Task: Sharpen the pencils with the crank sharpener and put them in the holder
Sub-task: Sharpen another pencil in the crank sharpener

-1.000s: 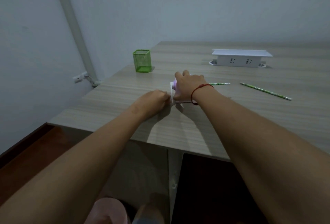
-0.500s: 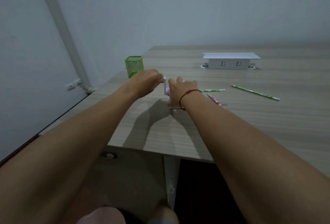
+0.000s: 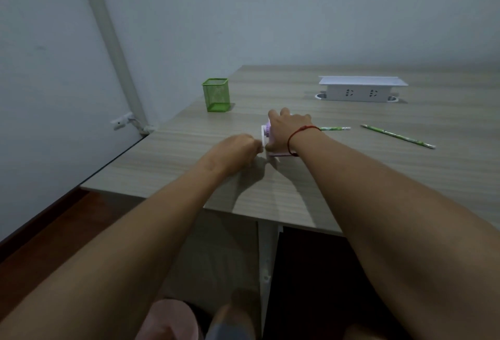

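The right hand (image 3: 286, 131) wraps its fingers (image 3: 283, 112) over the pink crank sharpener (image 3: 266, 135), pressing it to the tabletop (image 3: 351, 177), probably so it cannot skid while being cranked. The left hand (image 3: 238, 150), at the sharpener's nine o'clock, has its fingers clenched on the white crank (image 3: 261, 147), which is mostly hidden. One green pencil (image 3: 335, 128) juts out toward three o'clock, apparently fed in for sharpening. A spare pencil (image 3: 397, 137) lies farther along at three o'clock, and the green mesh holder (image 3: 216, 94) waits at ten o'clock.
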Tool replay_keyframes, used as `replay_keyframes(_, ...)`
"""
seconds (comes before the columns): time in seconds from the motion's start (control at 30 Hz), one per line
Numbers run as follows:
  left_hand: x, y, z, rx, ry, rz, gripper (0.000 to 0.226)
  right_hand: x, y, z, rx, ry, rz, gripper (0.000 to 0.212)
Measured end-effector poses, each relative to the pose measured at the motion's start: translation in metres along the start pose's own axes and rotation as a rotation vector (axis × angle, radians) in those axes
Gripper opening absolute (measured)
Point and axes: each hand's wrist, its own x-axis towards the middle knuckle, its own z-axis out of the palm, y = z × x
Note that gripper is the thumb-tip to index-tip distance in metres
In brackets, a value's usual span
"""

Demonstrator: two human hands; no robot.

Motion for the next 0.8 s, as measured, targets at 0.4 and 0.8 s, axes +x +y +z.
replay_keyframes(0.4,0.045,-0.022,0.003,0.199,-0.139,-0.016,0.02,-0.001,0.004,0.007,-0.05,0.092,-0.064,0.071)
replay_keyframes(0.8,0.045,-0.023,-0.033,0.06,0.158,0.081,0.031,-0.007,0.003,0.003,-0.053,0.048,-0.031,0.071)
